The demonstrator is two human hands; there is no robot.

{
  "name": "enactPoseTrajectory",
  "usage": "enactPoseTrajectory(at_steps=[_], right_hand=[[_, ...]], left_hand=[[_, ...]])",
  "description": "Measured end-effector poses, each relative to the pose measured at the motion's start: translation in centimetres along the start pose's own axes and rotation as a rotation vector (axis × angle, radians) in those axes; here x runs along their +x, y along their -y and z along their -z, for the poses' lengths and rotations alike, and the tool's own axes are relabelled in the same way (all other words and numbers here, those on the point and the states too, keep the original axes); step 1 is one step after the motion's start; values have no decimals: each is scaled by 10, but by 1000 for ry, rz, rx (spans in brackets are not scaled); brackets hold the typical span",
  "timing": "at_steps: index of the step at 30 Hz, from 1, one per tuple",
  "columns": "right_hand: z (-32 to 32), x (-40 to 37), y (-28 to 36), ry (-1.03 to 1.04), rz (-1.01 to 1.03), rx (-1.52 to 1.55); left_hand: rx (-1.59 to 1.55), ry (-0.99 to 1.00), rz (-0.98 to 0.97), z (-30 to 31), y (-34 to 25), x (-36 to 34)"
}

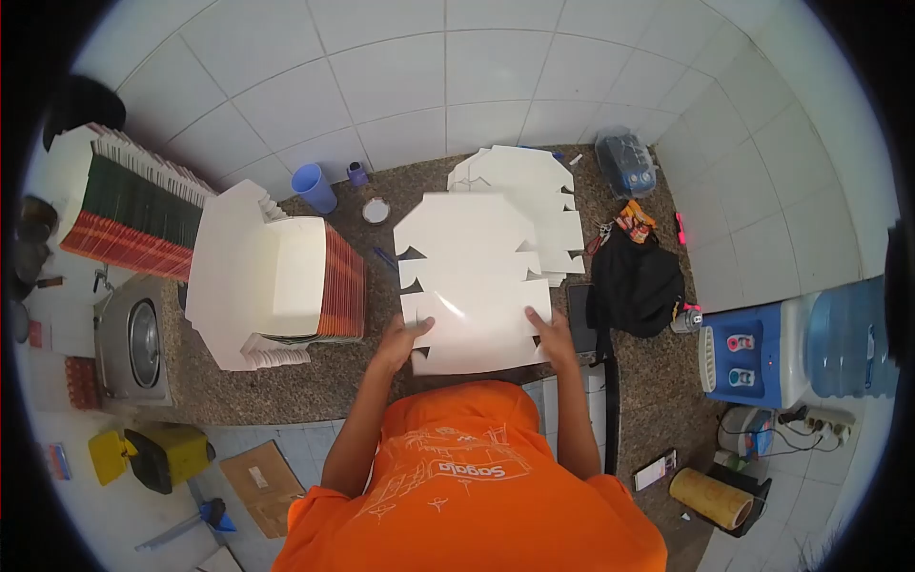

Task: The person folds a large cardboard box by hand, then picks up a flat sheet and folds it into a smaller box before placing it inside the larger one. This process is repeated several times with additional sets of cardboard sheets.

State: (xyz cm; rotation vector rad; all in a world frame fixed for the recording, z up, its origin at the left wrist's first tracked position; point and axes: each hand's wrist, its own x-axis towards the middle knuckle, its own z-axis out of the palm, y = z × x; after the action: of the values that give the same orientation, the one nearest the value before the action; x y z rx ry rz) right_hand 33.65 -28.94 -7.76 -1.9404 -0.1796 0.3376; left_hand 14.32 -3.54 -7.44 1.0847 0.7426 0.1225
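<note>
A flat white die-cut box blank (472, 276) with notched sides lies before me over the counter. My left hand (402, 343) grips its lower left edge, thumb on top. My right hand (553, 337) holds the lower right edge the same way. The fingers beneath the sheet are hidden. Just behind it, more flat white blanks (562, 205) lie in a pile, partly covered. To the left stands a nested stack of formed boxes (345, 286) with red-orange printed sides and white insides. Farther left is a longer row of nested boxes (138, 210), green and red.
A blue cup (313, 189), a small purple bottle (357, 173) and a round white lid (376, 211) stand near the tiled wall. On the right are a black bag (637, 286), a clear plastic container (625, 162) and a water dispenser (753, 353). A sink (143, 343) is left.
</note>
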Motion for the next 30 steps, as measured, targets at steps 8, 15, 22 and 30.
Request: enactPoseTrajectory(at_steps=[8, 15, 22, 30], right_hand=[[-40, -72, 139, 645, 637, 63], [-41, -68, 134, 339, 327, 525], [-30, -44, 143, 44, 910, -116], [-36, -21, 146, 143, 916, -106]], left_hand=[[217, -143, -259, -79, -74, -26], [-457, 51, -211, -88, -123, -35], [-520, -58, -312, -129, -112, -30], [-552, 144, -320, -121, -122, -33]])
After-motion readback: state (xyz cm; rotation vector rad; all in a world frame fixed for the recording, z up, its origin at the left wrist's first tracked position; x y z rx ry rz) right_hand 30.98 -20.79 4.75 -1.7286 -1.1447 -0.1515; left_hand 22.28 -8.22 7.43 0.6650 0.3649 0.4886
